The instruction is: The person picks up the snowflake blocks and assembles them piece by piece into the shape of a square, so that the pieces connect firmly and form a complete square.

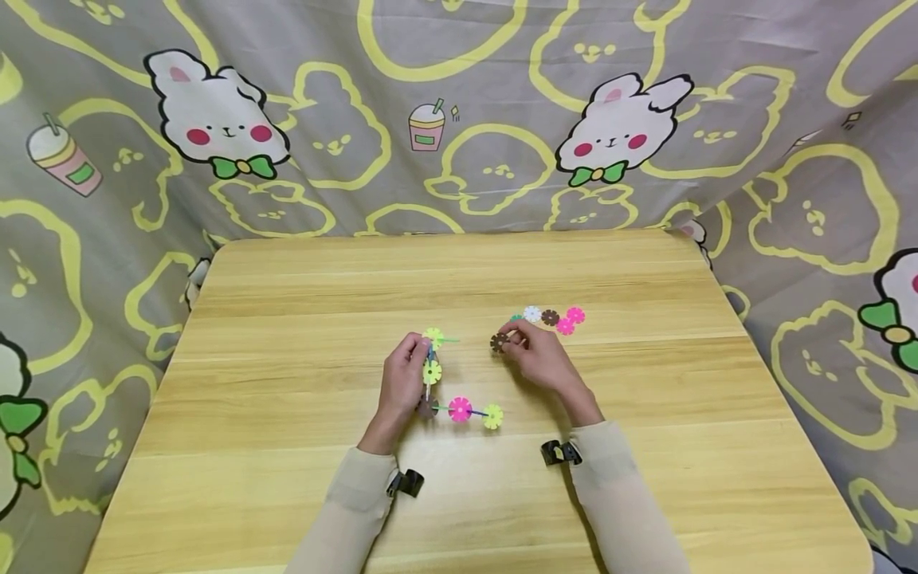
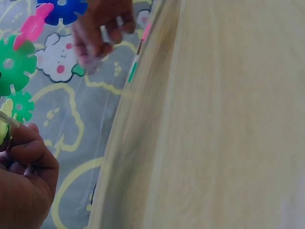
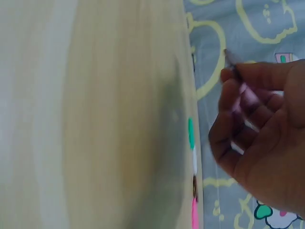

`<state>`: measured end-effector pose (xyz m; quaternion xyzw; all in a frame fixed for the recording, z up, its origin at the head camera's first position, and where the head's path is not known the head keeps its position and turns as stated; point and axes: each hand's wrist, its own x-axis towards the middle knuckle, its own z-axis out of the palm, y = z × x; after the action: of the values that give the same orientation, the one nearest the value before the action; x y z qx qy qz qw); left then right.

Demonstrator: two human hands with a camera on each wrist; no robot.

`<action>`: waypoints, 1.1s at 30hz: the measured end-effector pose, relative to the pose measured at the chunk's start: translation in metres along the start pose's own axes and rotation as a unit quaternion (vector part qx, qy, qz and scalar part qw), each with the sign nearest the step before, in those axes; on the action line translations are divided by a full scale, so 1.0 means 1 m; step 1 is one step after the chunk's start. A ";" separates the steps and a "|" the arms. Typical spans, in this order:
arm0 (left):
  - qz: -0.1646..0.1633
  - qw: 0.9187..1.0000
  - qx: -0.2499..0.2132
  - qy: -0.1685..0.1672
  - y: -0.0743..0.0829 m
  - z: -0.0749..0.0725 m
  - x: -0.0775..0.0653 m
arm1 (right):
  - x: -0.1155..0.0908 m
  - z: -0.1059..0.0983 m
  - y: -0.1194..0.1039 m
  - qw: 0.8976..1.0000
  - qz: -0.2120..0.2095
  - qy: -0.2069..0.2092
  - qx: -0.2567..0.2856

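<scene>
My left hand (image 1: 400,381) grips a bent chain of notched plastic discs joined edge to edge. From that hand the lower arm of the chain runs right, through a pink disc (image 1: 460,410) to a yellow-green disc (image 1: 492,416). In the left wrist view, a green disc (image 2: 15,59) and a blue disc (image 2: 66,9) of the chain stand out beyond the fingers. My right hand (image 1: 539,357) pinches a single brown disc (image 1: 497,344) between thumb and fingertips, apart from the chain; the right wrist view has it nearly edge-on.
Just beyond my right hand, several loose discs lie flat on the wooden table (image 1: 287,494): a white one (image 1: 531,314), another brown one (image 1: 550,317), pink ones (image 1: 576,316) and a partly covered green one (image 1: 516,319). A patterned curtain (image 1: 495,104) hangs behind the table's far edge.
</scene>
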<state>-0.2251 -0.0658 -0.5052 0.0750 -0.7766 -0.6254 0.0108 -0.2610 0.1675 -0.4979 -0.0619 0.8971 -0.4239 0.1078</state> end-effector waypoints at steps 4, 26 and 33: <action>-0.007 1.000 -0.004 -0.004 0.000 0.000 0.000 | -0.001 0.004 -0.014 0.996 -0.034 -0.012 0.083; -0.014 1.000 -0.012 -0.023 0.037 -0.006 -0.015 | -0.004 0.011 -0.045 0.989 -0.055 -0.054 0.123; -0.020 0.999 -0.015 -0.026 0.034 -0.005 -0.013 | -0.002 0.016 -0.039 0.987 -0.055 -0.047 0.142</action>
<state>-0.2151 -0.0618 -0.4700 0.0740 -0.7653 -0.6391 -0.0209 -0.2546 0.1317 -0.4774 -0.1145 0.8171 -0.5489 0.1338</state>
